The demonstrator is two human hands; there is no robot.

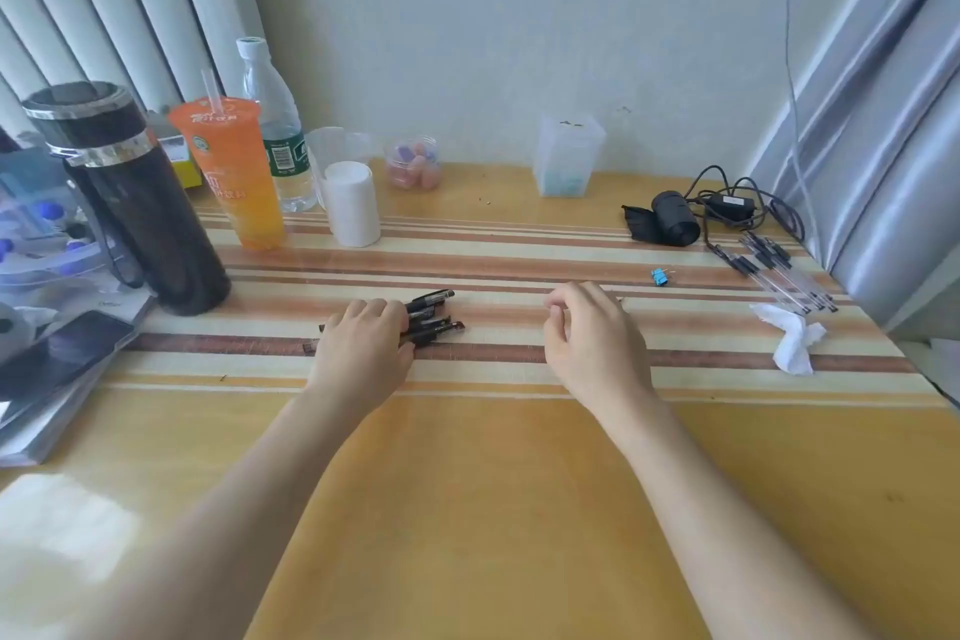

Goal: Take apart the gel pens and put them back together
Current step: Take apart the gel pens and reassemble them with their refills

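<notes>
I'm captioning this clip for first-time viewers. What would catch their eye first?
In the middle, the left hand lies over a bunch of black gel pens on the striped tabletop, while the right hand hovers loosely curled to their right, apart from them. At the back left, a bright orange drink cup with a straw stands beside a tall black flask.
</notes>
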